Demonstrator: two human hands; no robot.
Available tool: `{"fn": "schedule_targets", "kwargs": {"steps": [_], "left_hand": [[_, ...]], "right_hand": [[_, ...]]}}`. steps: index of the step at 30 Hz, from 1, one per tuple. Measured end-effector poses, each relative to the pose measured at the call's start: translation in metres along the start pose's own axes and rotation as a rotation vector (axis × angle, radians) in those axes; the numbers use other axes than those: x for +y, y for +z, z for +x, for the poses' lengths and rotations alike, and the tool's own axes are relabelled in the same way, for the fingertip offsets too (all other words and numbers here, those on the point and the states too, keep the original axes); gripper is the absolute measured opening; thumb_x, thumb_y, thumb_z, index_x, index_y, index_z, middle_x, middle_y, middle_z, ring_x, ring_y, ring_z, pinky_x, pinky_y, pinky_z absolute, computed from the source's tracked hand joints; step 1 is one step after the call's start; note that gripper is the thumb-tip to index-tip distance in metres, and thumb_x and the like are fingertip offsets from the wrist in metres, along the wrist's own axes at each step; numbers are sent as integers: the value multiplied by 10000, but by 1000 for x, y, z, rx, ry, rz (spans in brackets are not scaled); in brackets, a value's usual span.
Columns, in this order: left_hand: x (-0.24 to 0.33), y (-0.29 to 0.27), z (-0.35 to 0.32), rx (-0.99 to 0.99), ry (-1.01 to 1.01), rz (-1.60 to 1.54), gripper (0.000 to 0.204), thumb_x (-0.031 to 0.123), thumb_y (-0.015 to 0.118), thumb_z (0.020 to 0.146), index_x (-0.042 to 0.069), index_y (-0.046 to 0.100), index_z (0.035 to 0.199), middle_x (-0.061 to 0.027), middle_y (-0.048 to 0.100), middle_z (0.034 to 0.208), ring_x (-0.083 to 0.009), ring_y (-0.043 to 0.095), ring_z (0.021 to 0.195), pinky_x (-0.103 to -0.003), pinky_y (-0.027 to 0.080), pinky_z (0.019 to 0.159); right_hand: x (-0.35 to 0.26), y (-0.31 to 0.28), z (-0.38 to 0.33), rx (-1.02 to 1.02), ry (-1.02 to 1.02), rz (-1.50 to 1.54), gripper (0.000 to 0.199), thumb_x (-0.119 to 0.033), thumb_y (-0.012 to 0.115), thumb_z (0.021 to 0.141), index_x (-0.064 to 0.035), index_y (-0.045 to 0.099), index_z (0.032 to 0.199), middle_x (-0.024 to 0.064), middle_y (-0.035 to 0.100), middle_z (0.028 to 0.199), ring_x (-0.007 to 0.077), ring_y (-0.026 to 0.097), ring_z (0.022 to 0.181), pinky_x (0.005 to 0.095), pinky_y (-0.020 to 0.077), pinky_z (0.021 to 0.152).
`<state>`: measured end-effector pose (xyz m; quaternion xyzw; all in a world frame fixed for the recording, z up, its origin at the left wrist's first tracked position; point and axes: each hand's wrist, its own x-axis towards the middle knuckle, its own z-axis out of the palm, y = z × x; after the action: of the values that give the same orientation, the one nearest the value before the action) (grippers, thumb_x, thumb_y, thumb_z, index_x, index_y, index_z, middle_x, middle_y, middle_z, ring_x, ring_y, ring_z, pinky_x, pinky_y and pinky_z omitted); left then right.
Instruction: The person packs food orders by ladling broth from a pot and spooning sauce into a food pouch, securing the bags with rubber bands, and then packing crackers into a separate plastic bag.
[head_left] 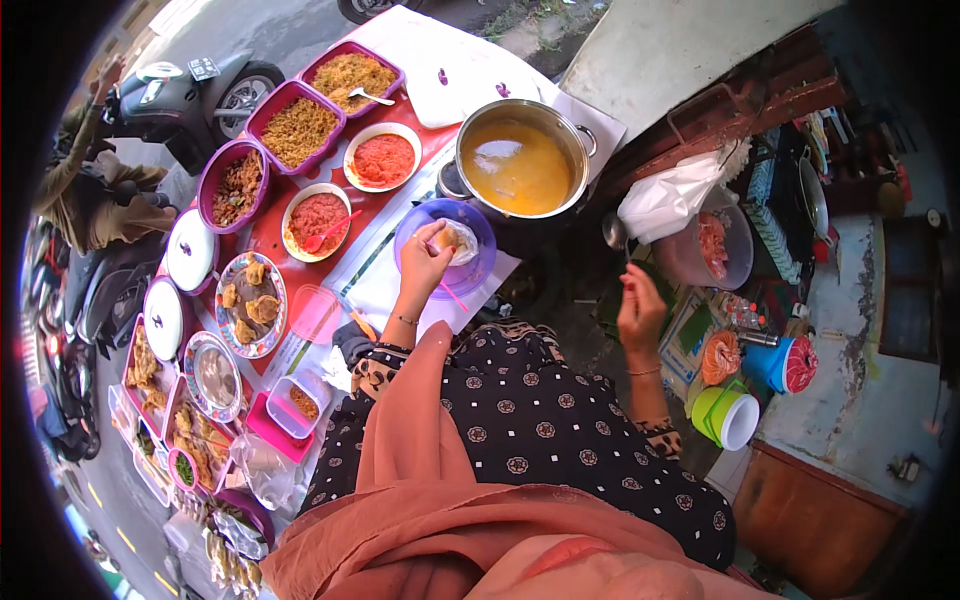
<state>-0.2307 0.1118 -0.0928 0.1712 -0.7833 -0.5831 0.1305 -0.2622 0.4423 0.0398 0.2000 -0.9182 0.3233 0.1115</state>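
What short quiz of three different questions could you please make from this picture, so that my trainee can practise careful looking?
1. Which hand holds the spoon?
2. True or false: the pot is covered with a lid.
3. What colour is the bowl beneath the left hand?
a) green
b) purple
c) white

Key:
1. The right hand.
2. False; it is open, showing yellow liquid.
3. b

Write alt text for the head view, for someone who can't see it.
A person's left hand is at a clear bag of food in a purple bowl; the right hand holds a metal spoon, right of a pot of yellow liquid. Red sauces, noodles and fried food cover much of the table.
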Motion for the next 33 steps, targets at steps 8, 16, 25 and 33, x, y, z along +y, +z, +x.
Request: {"fn": "schedule_targets", "kwargs": {"steps": [8, 16, 25, 33], "left_hand": [[14, 12, 7, 3, 18, 54, 460, 42, 680, 643, 25, 617, 1099, -92, 628, 950, -115, 525, 565, -249, 461, 573], [13, 5, -5, 23, 61, 23, 448, 32, 670, 664, -1, 605, 1106, -77, 619, 966, -88, 499, 600, -223, 438, 585], [11, 2, -1, -6, 25, 0, 444, 23, 657, 668, 10, 613, 1109, -58, 617, 948, -68, 472, 566, -209, 422, 545], [13, 4, 4, -55, 16, 24, 441, 20, 656, 677, 12, 612, 1115, -56, 613, 954, -56, 474, 553, -207, 417, 518]], "right_hand": [[-16, 70, 103, 70, -263, 113, 93, -15, 510, 833, 46, 580, 847, 220, 610, 952, 363, 596, 880, 387, 478, 797], [8, 157, 143, -67, -99, -77, 184, -101, 509, 846, 38, 589, 757, 262, 598, 794, 394, 589, 782, 439, 462, 680], [30, 197, 167, 54, 413, 550, 344, -220, 450, 900, 34, 670, 823, 159, 670, 748, 244, 661, 633, 304, 504, 577], [9, 197, 168, -91, 632, 993, 389, -217, 422, 939, 102, 618, 837, 178, 640, 812, 239, 646, 615, 267, 550, 586]]}}
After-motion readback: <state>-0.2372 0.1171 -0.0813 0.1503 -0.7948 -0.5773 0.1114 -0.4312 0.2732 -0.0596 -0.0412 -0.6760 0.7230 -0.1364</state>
